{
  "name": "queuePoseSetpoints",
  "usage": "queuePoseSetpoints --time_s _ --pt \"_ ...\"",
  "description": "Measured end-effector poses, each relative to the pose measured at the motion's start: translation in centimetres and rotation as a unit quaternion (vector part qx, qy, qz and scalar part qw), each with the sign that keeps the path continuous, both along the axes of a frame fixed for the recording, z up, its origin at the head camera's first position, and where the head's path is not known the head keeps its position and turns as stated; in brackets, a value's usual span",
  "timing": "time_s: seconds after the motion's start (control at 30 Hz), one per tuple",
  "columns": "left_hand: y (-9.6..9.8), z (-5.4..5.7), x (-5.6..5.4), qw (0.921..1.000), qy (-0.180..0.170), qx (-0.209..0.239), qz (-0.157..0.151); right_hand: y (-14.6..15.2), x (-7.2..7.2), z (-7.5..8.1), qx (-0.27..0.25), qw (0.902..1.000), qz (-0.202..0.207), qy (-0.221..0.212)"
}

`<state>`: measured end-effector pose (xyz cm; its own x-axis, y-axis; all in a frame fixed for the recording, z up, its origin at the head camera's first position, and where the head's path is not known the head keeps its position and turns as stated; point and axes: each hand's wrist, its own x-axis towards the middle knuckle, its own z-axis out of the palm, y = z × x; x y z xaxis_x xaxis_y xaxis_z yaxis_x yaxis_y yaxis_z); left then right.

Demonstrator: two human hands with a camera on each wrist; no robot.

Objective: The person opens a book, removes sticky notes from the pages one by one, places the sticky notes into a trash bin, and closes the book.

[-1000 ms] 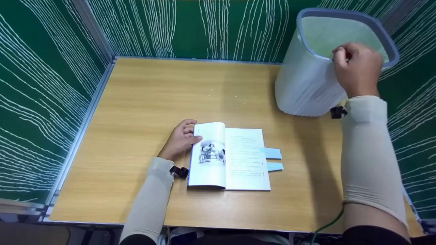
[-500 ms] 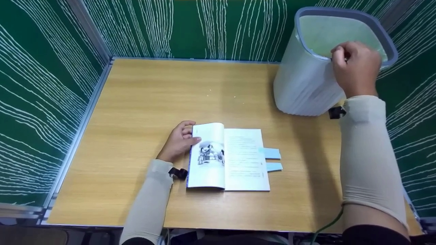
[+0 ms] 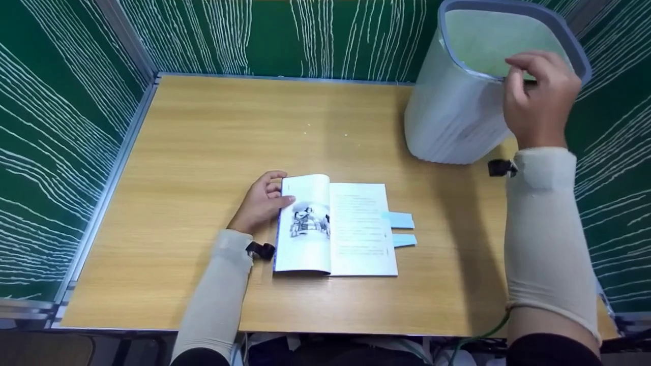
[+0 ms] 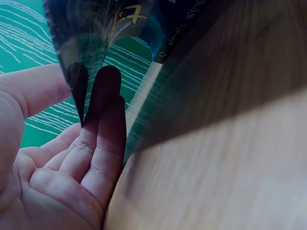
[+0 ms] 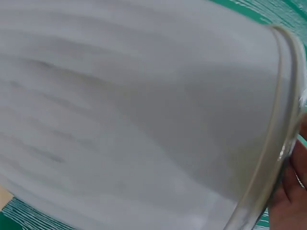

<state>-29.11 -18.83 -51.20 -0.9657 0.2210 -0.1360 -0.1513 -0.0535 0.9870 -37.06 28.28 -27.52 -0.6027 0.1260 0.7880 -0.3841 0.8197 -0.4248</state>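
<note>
An open book (image 3: 358,229) lies on the table, with a drawing on its left page and text on its right page. My left hand (image 3: 262,203) holds the raised left side, thumb on the page and fingers behind the dark cover (image 4: 144,19). Two blue tabs (image 3: 402,220) stick out from the right edge. At the back right stands a tall white bin (image 3: 452,117) with a grey-blue rim. My right hand (image 3: 544,96) is over its near rim, fingers loosely bent above the opening. The right wrist view shows fingers (image 5: 290,187) beside the rim, partly cut off.
The wooden table (image 3: 218,127) has several tiny white specks near its middle. Green panels (image 3: 277,40) with white lines enclose the back and sides. A green cable (image 3: 483,335) runs from my right sleeve past the front edge.
My right hand was a closed fist at the bin's rim; now its fingers have loosened and the index finger reaches out. My left hand keeps its hold on the book. The head view shifts slightly.
</note>
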Motion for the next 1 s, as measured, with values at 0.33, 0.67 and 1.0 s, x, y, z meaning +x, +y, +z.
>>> queuePoseSetpoints --time_s 0.33,0.67,1.0 --pt "-0.2 0.3 0.0 0.9997 -0.010 -0.021 -0.004 -3.6 6.7 -3.3 -0.093 0.9894 0.055 0.097" --pt "0.0 0.1 0.1 1.0000 -0.007 -0.004 0.001 -6.4 10.7 -10.3 -0.091 0.9743 0.192 -0.074" --pt "0.1 0.2 0.2 1.0000 -0.001 0.005 0.001 -5.9 11.8 -15.5 -0.147 0.9397 0.208 -0.229"
